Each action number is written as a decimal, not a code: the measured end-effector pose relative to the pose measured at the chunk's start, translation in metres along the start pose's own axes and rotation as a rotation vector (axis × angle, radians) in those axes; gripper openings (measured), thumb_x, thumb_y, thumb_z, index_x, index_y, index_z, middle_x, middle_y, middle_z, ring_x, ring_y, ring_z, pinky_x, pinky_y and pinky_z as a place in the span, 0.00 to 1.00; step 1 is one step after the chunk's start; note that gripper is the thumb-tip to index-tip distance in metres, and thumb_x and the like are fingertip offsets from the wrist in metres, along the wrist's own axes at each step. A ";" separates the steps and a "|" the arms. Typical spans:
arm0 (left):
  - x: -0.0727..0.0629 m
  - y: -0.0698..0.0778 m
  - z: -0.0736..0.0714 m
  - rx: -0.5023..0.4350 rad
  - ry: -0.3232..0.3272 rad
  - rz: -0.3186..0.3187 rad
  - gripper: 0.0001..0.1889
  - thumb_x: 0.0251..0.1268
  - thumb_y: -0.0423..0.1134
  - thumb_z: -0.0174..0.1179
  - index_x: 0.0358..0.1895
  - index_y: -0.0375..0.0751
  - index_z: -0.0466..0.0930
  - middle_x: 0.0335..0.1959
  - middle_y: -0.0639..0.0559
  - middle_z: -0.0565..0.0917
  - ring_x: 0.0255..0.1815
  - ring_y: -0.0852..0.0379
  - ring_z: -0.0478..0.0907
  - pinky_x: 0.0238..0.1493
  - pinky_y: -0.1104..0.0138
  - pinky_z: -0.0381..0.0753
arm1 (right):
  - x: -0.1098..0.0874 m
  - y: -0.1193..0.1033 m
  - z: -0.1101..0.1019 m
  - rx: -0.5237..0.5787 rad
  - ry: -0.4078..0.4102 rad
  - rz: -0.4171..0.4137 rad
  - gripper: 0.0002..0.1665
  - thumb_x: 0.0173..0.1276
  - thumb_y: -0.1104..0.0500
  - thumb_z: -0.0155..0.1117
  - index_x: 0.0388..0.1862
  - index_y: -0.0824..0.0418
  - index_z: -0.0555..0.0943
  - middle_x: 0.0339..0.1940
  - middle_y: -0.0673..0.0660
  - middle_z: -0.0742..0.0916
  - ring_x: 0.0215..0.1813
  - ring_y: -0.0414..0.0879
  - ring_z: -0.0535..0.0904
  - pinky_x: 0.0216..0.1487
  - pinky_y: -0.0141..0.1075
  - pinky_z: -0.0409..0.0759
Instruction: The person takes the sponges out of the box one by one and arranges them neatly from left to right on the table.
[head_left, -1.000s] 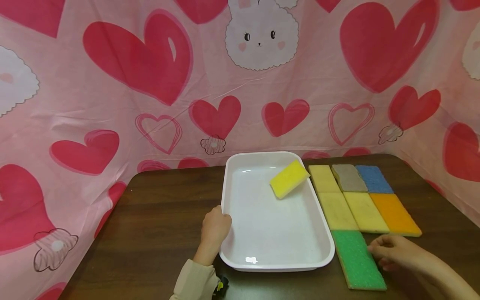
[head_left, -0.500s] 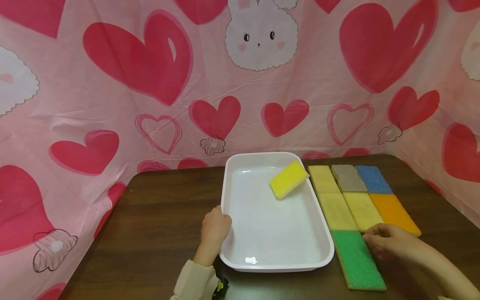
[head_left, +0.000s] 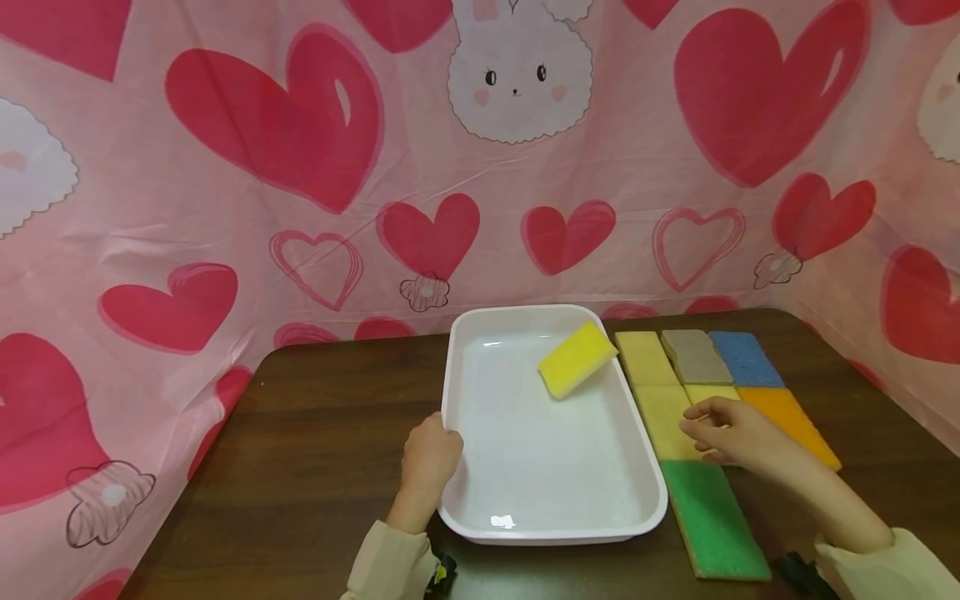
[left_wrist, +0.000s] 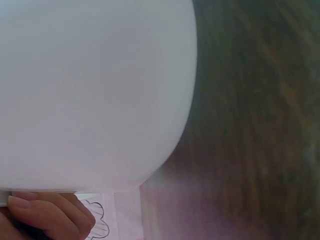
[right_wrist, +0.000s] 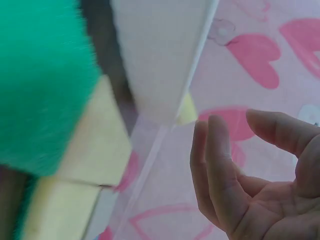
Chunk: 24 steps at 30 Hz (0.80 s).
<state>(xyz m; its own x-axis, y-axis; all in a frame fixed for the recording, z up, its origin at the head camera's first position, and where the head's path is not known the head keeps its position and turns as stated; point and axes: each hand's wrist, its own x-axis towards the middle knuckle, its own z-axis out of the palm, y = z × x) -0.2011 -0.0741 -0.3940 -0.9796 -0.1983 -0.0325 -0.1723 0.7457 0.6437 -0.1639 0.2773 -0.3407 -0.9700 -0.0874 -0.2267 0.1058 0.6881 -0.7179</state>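
Note:
My left hand (head_left: 432,454) grips the left rim of a white tray (head_left: 540,467), its fingers curled at the edge in the left wrist view. Inside the tray, a bright yellow sponge (head_left: 577,358) leans against the right wall near the far end. My right hand (head_left: 738,433) is raised over the sponges right of the tray, holding nothing; in the right wrist view its thumb and fingers are loosely bent and apart. It overlaps a pale yellow sponge (head_left: 712,392) in the head view. Nearest me in that group lies a green sponge (head_left: 716,517).
Right of the tray, several sponges lie flat in rows: two more pale yellow ones (head_left: 663,417), a grey one (head_left: 697,357), a blue one (head_left: 746,358) and an orange one (head_left: 798,429). A pink heart-patterned cloth (head_left: 450,167) hangs behind the dark wooden table (head_left: 322,467).
My right hand has moved up and left from beside the green sponge to over the pale yellow sponges. My left hand, the tray and the sponges stay in place.

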 end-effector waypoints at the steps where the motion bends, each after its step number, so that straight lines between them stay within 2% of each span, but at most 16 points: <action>1: 0.000 0.000 0.000 0.002 0.002 0.001 0.16 0.56 0.33 0.47 0.43 0.27 0.77 0.40 0.31 0.83 0.36 0.37 0.81 0.31 0.50 0.77 | 0.002 -0.005 0.001 0.006 0.008 -0.014 0.30 0.73 0.54 0.52 0.56 0.83 0.67 0.40 0.68 0.80 0.39 0.47 0.81 0.40 0.40 0.84; 6: 0.000 0.001 0.000 0.003 0.004 0.007 0.15 0.56 0.33 0.47 0.43 0.27 0.78 0.39 0.30 0.83 0.36 0.37 0.81 0.30 0.50 0.77 | 0.009 -0.028 0.006 0.003 0.038 -0.056 0.32 0.73 0.53 0.53 0.58 0.82 0.66 0.43 0.71 0.79 0.40 0.49 0.82 0.41 0.43 0.84; 14: -0.001 0.000 0.000 -0.021 -0.009 -0.012 0.16 0.56 0.33 0.48 0.44 0.27 0.78 0.41 0.32 0.83 0.35 0.40 0.80 0.31 0.51 0.77 | 0.025 -0.064 0.013 -0.007 0.043 -0.021 0.32 0.71 0.53 0.55 0.60 0.79 0.65 0.49 0.74 0.78 0.43 0.56 0.84 0.46 0.46 0.83; 20: -0.001 0.000 0.000 -0.016 0.006 -0.004 0.16 0.56 0.33 0.48 0.43 0.28 0.78 0.40 0.32 0.83 0.34 0.39 0.80 0.30 0.51 0.76 | 0.041 -0.085 0.017 0.015 0.074 -0.030 0.32 0.70 0.54 0.56 0.60 0.80 0.65 0.51 0.75 0.78 0.43 0.55 0.82 0.46 0.44 0.83; 24: -0.001 0.000 -0.001 -0.016 0.014 0.005 0.15 0.55 0.33 0.48 0.42 0.28 0.78 0.39 0.31 0.83 0.34 0.39 0.80 0.29 0.51 0.76 | 0.051 -0.093 0.021 0.031 0.093 -0.003 0.33 0.69 0.53 0.56 0.62 0.78 0.64 0.55 0.75 0.75 0.48 0.60 0.81 0.50 0.44 0.81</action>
<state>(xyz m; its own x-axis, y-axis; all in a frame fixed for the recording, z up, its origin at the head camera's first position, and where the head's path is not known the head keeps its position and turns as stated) -0.2000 -0.0745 -0.3937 -0.9789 -0.2035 -0.0186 -0.1655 0.7362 0.6562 -0.2183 0.1935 -0.2995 -0.9863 -0.0209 -0.1636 0.1084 0.6652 -0.7387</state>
